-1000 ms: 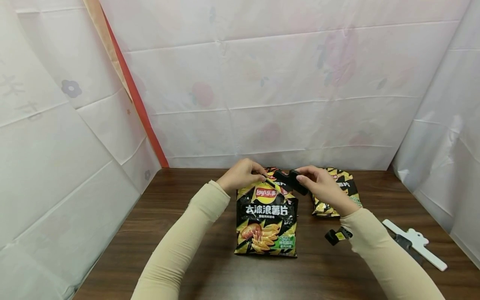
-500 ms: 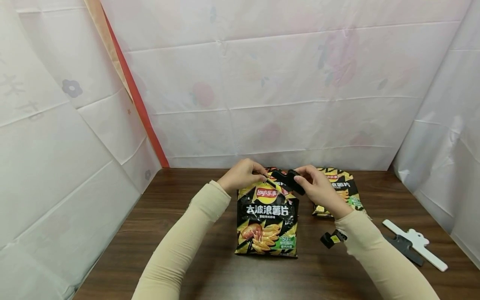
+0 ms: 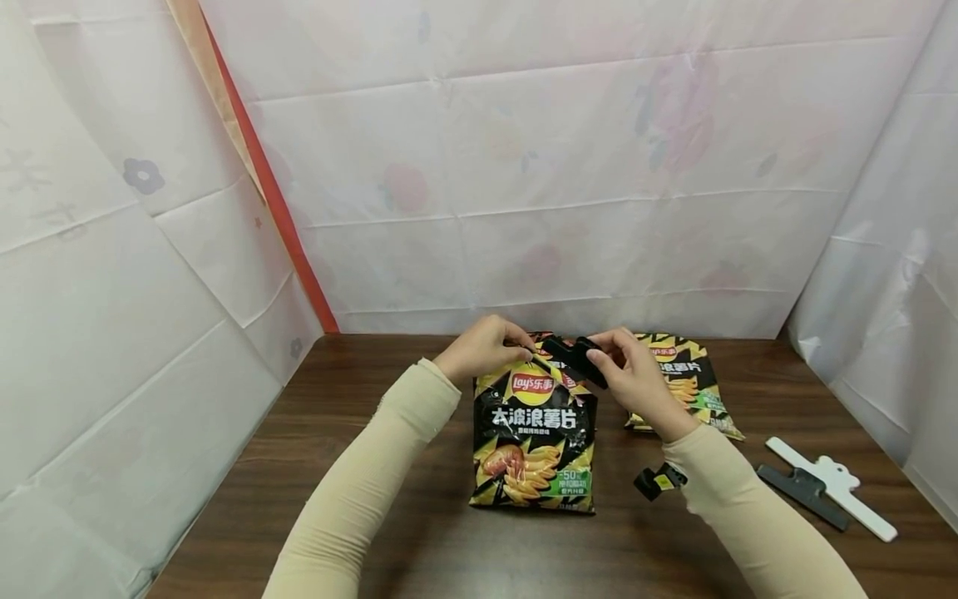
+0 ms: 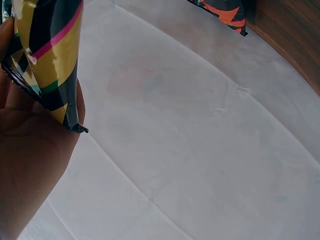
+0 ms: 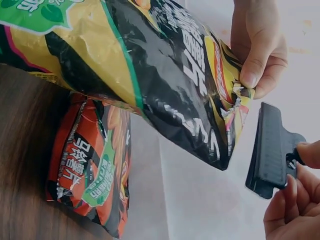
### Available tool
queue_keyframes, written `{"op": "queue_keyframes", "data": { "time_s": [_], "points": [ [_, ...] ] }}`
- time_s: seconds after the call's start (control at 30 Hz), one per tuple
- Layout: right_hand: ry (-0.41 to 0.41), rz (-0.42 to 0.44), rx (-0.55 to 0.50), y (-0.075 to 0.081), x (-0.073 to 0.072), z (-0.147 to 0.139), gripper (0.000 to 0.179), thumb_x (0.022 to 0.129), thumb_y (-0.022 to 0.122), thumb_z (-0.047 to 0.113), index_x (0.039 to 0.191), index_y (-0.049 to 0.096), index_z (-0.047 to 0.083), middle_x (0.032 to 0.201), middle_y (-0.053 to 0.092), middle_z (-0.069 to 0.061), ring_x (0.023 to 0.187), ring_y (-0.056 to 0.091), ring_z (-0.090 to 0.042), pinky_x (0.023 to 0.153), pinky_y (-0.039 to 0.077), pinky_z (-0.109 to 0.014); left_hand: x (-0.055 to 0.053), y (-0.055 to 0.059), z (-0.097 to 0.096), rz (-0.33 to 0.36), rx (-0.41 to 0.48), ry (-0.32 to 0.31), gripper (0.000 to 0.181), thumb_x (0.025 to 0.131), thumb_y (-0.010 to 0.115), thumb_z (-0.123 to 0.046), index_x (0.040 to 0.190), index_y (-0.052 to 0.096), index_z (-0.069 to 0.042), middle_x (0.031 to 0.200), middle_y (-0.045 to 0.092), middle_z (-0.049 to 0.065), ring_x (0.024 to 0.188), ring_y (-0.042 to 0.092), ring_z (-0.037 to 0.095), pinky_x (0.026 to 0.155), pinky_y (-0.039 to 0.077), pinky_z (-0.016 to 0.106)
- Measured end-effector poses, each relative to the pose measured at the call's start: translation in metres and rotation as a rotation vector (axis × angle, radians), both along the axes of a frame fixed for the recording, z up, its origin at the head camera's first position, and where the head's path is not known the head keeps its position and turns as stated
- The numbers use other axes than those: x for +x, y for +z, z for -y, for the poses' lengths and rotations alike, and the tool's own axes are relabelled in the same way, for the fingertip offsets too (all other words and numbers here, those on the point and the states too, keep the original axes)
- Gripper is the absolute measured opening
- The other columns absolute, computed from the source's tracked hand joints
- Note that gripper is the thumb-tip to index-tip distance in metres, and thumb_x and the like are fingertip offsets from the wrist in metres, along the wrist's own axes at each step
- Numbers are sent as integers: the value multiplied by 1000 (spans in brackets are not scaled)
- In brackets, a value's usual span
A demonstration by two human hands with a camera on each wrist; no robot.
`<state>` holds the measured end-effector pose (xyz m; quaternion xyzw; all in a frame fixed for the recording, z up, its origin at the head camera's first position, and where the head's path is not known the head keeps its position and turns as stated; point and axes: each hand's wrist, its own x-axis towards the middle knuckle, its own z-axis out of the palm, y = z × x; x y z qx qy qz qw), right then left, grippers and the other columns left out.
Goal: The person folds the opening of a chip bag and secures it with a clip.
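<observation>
White creased sheets [image 3: 524, 166] enclose a dark wooden desk [image 3: 359, 466] on three sides, with a red and orange strip [image 3: 262, 175] running down the left rear corner. Near the middle of the far edge of the desk, a black and yellow chip bag [image 3: 533, 441] lies with its bottom toward the near edge and its top raised. Left hand [image 3: 482, 348]: the grip is closed, thumb and fingers pinching the left corner of the bag's torn top; the left wrist view shows that corner [image 4: 47, 60] resting against the palm. Right hand [image 3: 634, 376]: the grip is closed on the handles of a black clip [image 3: 575, 360], held just beside the right end of the bag's top; in the right wrist view the clip [image 5: 270, 150] stands close to the opening but apart from it. A second chip bag [image 3: 684, 383] lies flat behind the right hand, near the far edge. A small black clip [image 3: 653, 481] sits beside the right sleeve. Toward the right edge of the desk lie a white clip [image 3: 834, 487] and a dark grey clip [image 3: 801, 495], touching each other.
</observation>
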<state>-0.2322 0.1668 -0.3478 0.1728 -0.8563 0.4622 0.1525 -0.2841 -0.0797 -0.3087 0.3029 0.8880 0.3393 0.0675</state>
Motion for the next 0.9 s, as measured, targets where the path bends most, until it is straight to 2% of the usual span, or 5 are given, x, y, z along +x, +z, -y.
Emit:
{"op": "queue_keyframes", "data": {
  "time_s": [0.17, 0.43, 0.73, 0.9],
  "points": [
    [23, -7, -20, -4, 1, 2, 21, 100, 58, 15, 114, 64, 1, 94, 55, -9, 70, 47, -11, 62, 41, -26, 1, 1, 2, -14, 1, 10, 14, 95, 65, -15, 102, 77, -12, 99, 75, 4, 46, 35, 9, 53, 39, 25],
    [56, -1, -37, -8, 1, 2, 19, 100, 58, 15, 112, 64, 2, 94, 55, -7, 68, 46, -11, 60, 40, -24, 2, 0, 0, -16, -3, 5, 16, 95, 66, -16, 105, 77, -11, 103, 75, 5, 48, 38, 8, 55, 41, 24],
    [66, 37, -62, -10, 3, 3, 20, 99, 58, 16, 113, 64, 2, 96, 58, -12, 71, 49, -10, 63, 41, -25, 2, -1, 0, -3, -1, 19, 15, 95, 66, -16, 104, 77, -12, 100, 75, 4, 44, 35, 8, 52, 40, 25],
    [64, 29, -58, -10, 2, 3, 21, 100, 58, 16, 113, 65, 2, 95, 58, -11, 71, 49, -10, 63, 42, -24, 3, -2, 0, 3, 9, 30, 15, 95, 66, -16, 104, 77, -11, 99, 76, 3, 46, 40, 9, 53, 41, 25]
  ]
}}
